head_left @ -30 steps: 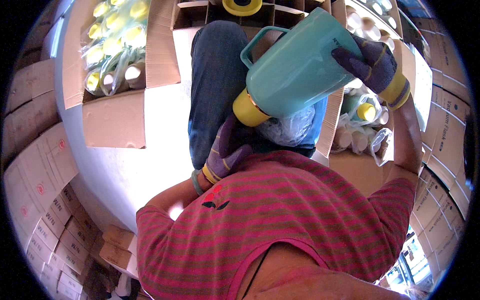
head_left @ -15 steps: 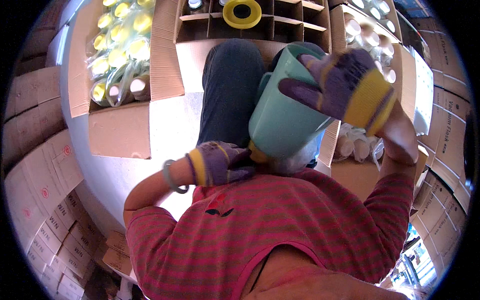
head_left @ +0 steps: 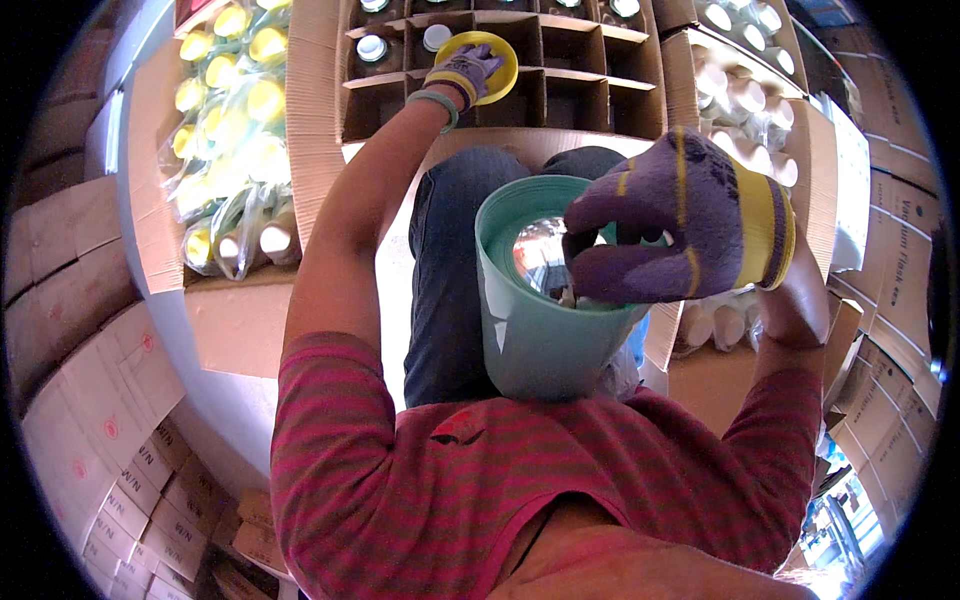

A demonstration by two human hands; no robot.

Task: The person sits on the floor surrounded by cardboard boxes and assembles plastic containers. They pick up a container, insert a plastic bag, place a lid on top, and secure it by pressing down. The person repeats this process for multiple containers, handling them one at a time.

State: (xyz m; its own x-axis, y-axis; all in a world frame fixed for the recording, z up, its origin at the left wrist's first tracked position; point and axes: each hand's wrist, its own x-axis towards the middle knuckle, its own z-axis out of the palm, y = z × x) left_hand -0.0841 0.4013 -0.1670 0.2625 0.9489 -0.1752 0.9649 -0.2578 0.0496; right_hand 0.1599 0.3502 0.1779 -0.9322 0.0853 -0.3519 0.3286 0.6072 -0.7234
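Note:
A pale green jug-shaped casing (head_left: 545,350) rests upright on my lap against my shirt, its mouth facing up. Inside shines a silvery, mirror-like flask liner (head_left: 535,252). My right hand (head_left: 680,225), in a purple and yellow glove, reaches over the casing's right rim. Its thumb and fingers curl on the liner's top, which they mostly cover. Far ahead, my left hand (head_left: 466,74) is stretched out to a yellow ring-shaped piece (head_left: 503,85) on the divided carton (head_left: 600,132). Its gloved fingers close on the ring's inner part.
Round white-topped pieces (head_left: 371,47) stand in some of the carton's cells. At left, a carton holds yellow-topped items (head_left: 225,125) in clear plastic. Wrapped pale cylinders (head_left: 740,100) fill a carton at right. Stacked cardboard boxes line both sides (head_left: 880,340) (head_left: 70,370).
My left hand has gone from the casing's base forward to the yellow ring. The casing has swung from tilted to upright, showing its mouth. My view has shifted, and more of the divided carton shows.

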